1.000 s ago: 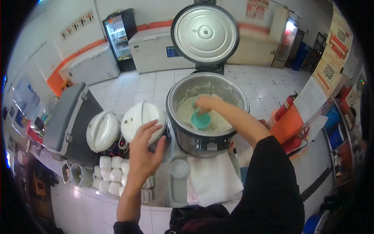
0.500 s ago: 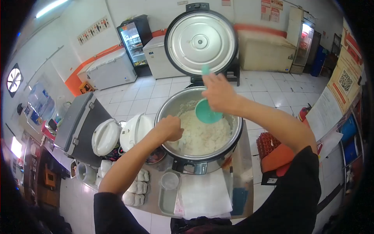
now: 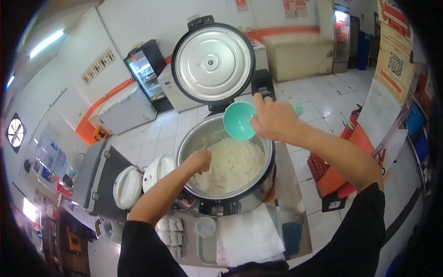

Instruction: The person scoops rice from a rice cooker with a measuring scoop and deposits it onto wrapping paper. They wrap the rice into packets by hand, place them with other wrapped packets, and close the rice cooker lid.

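Observation:
A large rice cooker (image 3: 272,162) stands before me, its round metal lid (image 3: 198,74) raised at the back. Cooked white rice (image 3: 237,161) fills much of the pot. In my right hand (image 3: 277,121) is a mint-green plastic scoop (image 3: 240,122), held over the pot's back right part. The cup is tilted so its inside faces me and looks bare; the handle sticks out to the right of the fingers. My left hand (image 3: 200,161) is closed in a fist above the rice at the pot's left side. Whatever it grips is hidden.
Paper sheets (image 3: 251,235), a clear plastic cup (image 3: 206,226) and a tray (image 3: 206,251) lie in front of the cooker. Wrapped white bundles (image 3: 170,237), white lidded containers (image 3: 128,188) and a grey cooler box (image 3: 99,177) stand left. A fire extinguisher (image 3: 351,121) is at right.
My right hand has lifted and turned the scoop; its handle, upright before, now points right, and the cup's inside shows. My left hand stays closed over the rice. The camera view has shifted.

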A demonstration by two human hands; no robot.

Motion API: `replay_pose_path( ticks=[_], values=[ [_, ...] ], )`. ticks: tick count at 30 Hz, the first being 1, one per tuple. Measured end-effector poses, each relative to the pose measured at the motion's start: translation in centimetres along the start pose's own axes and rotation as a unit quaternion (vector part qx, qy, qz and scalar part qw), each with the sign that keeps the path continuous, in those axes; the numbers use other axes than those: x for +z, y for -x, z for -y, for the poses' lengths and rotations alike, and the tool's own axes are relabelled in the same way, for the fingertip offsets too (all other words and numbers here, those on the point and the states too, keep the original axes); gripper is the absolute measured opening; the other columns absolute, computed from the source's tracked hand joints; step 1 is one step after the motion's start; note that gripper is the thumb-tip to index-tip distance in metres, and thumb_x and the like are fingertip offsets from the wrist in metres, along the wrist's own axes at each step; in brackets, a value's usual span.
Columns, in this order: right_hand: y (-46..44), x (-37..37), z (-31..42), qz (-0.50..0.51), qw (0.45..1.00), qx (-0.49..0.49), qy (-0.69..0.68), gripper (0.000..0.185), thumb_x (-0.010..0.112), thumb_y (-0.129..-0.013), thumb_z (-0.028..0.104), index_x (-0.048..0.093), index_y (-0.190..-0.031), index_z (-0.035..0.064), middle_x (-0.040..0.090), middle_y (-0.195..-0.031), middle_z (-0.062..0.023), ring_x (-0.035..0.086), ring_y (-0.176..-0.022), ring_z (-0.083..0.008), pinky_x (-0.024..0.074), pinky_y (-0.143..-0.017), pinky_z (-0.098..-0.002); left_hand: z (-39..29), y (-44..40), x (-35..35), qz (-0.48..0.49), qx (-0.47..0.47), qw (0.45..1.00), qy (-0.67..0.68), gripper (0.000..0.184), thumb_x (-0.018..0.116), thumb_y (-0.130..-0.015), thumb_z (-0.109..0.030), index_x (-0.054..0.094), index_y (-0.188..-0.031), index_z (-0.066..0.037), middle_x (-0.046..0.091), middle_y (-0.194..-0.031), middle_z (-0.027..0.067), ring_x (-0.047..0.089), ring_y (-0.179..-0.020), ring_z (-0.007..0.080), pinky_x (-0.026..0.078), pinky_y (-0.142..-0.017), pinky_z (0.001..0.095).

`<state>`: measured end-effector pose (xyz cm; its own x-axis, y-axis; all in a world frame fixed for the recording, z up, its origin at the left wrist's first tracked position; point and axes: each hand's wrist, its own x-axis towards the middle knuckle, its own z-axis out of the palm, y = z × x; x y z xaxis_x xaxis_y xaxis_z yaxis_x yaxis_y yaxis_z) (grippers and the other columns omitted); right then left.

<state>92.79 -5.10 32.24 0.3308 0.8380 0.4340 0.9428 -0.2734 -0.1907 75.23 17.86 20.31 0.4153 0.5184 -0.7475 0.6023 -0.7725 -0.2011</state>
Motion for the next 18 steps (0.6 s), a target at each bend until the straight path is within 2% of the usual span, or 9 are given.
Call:
replay_pose_path(
  ticks=[2,5,6,8,9,11,13,15,18],
  values=[
    [-0.5,1.7,0.3,0.026,0.999,0.031,-0.008,0.054,0.056,-0.09,0.034,0.052,-0.119,-0.0111,0.066,-0.082,-0.0341,0.069,-0.092,-0.0429,0.0529,-0.086,-0.0537,1.9,1.3,0.2,-0.316,0.012,0.949,-0.007,0.018,0.065,-0.081,-0.004,0.072,-0.095,0.005,0.07,-0.11,0.027,0.072,-0.098,0.0349,0.059,-0.08,0.0451],
    [-3.9,6.3,0.8,0.235,0.972,0.017,-0.009,0.066,0.06,-0.089,0.044,0.057,-0.122,-0.0131,0.067,-0.095,-0.0359,0.069,-0.098,-0.0425,0.055,-0.088,-0.0471,3.0,8.7,1.3,-0.342,0.016,0.932,0.114,0.022,0.064,-0.083,-0.004,0.068,-0.103,0.006,0.068,-0.104,0.0298,0.068,-0.099,0.0427,0.056,-0.078,0.0484],
    [-4.4,7.2,1.6,0.243,0.97,0.004,-0.003,0.066,0.06,-0.089,0.044,0.057,-0.122,-0.0131,0.067,-0.095,-0.0359,0.069,-0.098,-0.0425,0.055,-0.088,-0.0471,3.9,9.7,2.7,-0.341,0.01,0.931,0.13,0.022,0.064,-0.083,-0.004,0.068,-0.103,0.006,0.068,-0.104,0.0298,0.068,-0.099,0.0427,0.056,-0.078,0.0484],
    [-6.2,7.9,2.9,0.39,0.916,-0.092,0.03,0.065,0.065,-0.084,0.048,0.067,-0.114,-0.0095,0.069,-0.108,-0.0301,0.069,-0.102,-0.0401,0.0548,-0.09,-0.0437,5.8,11.5,4.8,-0.507,0.075,0.843,0.163,0.033,0.062,-0.087,-0.006,0.061,-0.116,0.009,0.066,-0.098,0.0286,0.066,-0.092,0.0441,0.053,-0.076,0.0491],
    [-6.8,9.3,3.1,0.386,0.917,-0.096,0.035,0.065,0.065,-0.084,0.048,0.067,-0.114,-0.0095,0.069,-0.108,-0.0301,0.069,-0.102,-0.0401,0.0548,-0.09,-0.0437,6.2,12.8,5.8,-0.513,0.072,0.839,0.165,0.033,0.062,-0.087,-0.006,0.061,-0.116,0.009,0.066,-0.098,0.0286,0.066,-0.092,0.0441,0.053,-0.076,0.0491],
    [-6.9,12.7,3.6,0.378,0.915,-0.116,0.079,0.052,0.069,-0.081,0.044,0.073,-0.097,-0.0058,0.072,-0.109,-0.0233,0.07,-0.102,-0.0351,0.0553,-0.089,-0.0431,6.3,15.4,8.3,-0.63,0.129,0.73,0.233,0.044,0.061,-0.091,-0.005,0.053,-0.131,0.01,0.065,-0.087,0.0243,0.068,-0.081,0.0405,0.056,-0.077,0.0437],
    [-6.8,13.3,6.1,0.426,0.898,-0.05,0.101,0.046,0.072,-0.078,0.038,0.074,-0.099,-0.0032,0.073,-0.105,-0.02,0.072,-0.098,-0.033,0.057,-0.083,-0.0428,6.1,17.4,10.5,-0.61,0.142,0.705,0.332,0.044,0.06,-0.093,-0.005,0.052,-0.133,0.011,0.064,-0.087,0.0227,0.068,-0.082,0.0348,0.055,-0.078,0.0397],
    [-6.4,16.7,6.2,0.255,0.942,-0.097,0.197,0.038,0.074,-0.076,0.032,0.074,-0.098,0.0013,0.074,-0.103,-0.014,0.074,-0.091,-0.03,0.0586,-0.075,-0.0413,6.1,18.6,12.9,-0.585,0.156,0.665,0.438,0.043,0.058,-0.096,-0.004,0.05,-0.136,0.011,0.063,-0.087,0.021,0.069,-0.084,0.0291,0.055,-0.079,0.0357],
    [-8.4,24.2,5.1,0.236,0.923,-0.106,0.286,0.036,0.074,-0.073,0.024,0.071,-0.102,0.0029,0.074,-0.097,-0.0123,0.074,-0.086,-0.029,0.0584,-0.072,-0.0389,5.8,17.4,17.3,-0.605,0.132,0.617,0.486,0.042,0.053,-0.1,-0.002,0.046,-0.138,0.013,0.064,-0.094,0.0173,0.068,-0.093,0.0201,0.054,-0.084,0.0311]
  ],
)
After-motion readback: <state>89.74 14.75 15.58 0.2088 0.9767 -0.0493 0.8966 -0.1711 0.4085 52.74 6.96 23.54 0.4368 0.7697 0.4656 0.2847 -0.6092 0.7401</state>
